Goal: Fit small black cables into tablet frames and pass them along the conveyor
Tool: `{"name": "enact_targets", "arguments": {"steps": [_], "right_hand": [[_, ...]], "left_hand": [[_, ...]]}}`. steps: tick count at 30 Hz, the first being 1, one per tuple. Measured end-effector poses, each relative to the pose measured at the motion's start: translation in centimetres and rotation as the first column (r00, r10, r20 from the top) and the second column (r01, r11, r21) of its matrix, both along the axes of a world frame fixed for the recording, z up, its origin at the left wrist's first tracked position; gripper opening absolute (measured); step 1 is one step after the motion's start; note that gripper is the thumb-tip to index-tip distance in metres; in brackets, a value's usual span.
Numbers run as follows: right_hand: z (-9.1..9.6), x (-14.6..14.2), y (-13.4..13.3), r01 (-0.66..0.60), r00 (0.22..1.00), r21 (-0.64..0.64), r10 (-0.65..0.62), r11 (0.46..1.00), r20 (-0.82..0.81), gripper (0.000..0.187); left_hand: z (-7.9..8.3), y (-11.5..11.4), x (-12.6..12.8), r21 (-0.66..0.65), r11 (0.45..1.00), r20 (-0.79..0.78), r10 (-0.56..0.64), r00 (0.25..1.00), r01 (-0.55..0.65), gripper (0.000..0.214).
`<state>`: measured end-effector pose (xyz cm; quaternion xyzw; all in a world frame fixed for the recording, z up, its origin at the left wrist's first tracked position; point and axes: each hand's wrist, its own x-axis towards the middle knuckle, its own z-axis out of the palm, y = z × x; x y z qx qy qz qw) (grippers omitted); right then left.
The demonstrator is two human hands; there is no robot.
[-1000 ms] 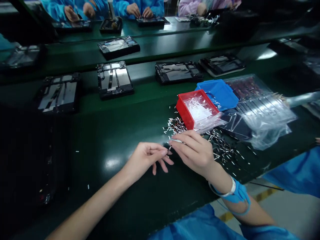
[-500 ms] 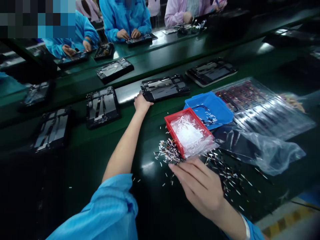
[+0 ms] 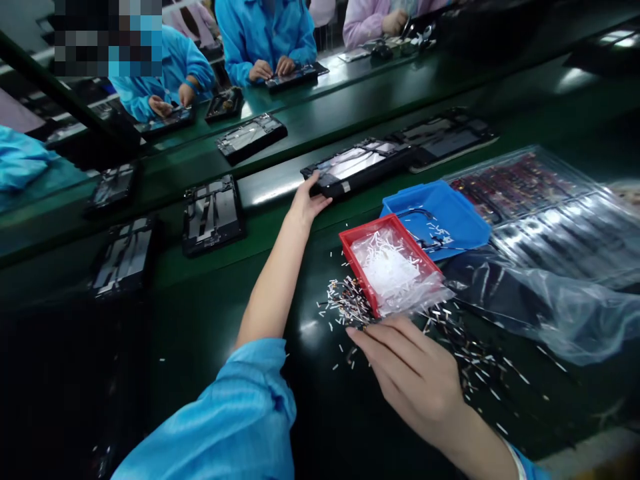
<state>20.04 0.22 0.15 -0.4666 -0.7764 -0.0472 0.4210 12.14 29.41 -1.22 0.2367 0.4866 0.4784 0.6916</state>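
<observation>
Right, notes from the remote seat. My left hand [image 3: 307, 200] is stretched far out across the dark green worktop [image 3: 210, 320], and its fingers [image 3: 324, 198] are curled over the near left corner of a black rectangular tablet frame [image 3: 360, 165], thumb raised against that end. The frame lies in the middle lane of the worktop, just behind the blue plastic tray [image 3: 445, 217]. It is well apart from the other black frames [image 3: 213, 213] to the left. I judge the step in hand to be taking hold of the frame. With only one corner gripped, any move from here calls for a firmer hold and a path clear of the trays. The frame's long axis runs along the lane, from my hand at the near left up toward the far right. Its open face, with pale metal showing, is turned upward. I cannot tell whether the gripped end is off the surface. My right hand [image 3: 415, 380] rests palm down near me, fingers stretched out loosely. The tips lie at the scatter of small white and dark strips [image 3: 345, 303] beside the red plastic tray [image 3: 356, 257]. The thumb is hidden, so I cannot tell whether it pinches a strip. A clear bag of white slivers [image 3: 400, 273] fills that tray.
</observation>
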Motion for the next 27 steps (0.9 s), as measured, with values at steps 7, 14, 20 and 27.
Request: {"name": "enact_targets", "arguments": {"steps": [7,14,20,27], "right_hand": [[-0.5,-0.5,0.2,0.001,1.000,0.064,-0.002,0.998,0.020,0.024],[0.4,-0.6,-0.2,-0.046,0.987,0.082,0.058,0.996,-0.150,0.020],[0.2,-2.5,-0.9,-0.096,0.823,-0.316,-0.103,0.944,-0.559,0.013],[0.7,-8.9,-2.1,-0.504,0.719,-0.620,-0.106,0.601,-0.687,0.024]], "left_hand": [[3.5,-5.6,-4.0,0.031,0.999,-0.107,0.019,0.994,-0.016,0.027],[5.3,-25.0,-15.2,0.241,0.946,-0.178,0.262,0.949,-0.216,0.027],[0.0,-41.0,-17.3,0.074,0.923,-0.153,0.384,0.911,-0.377,0.032],[-2.3,-46.5,-16.3,-0.153,0.931,0.410,-0.244,0.879,0.330,0.038]]}}
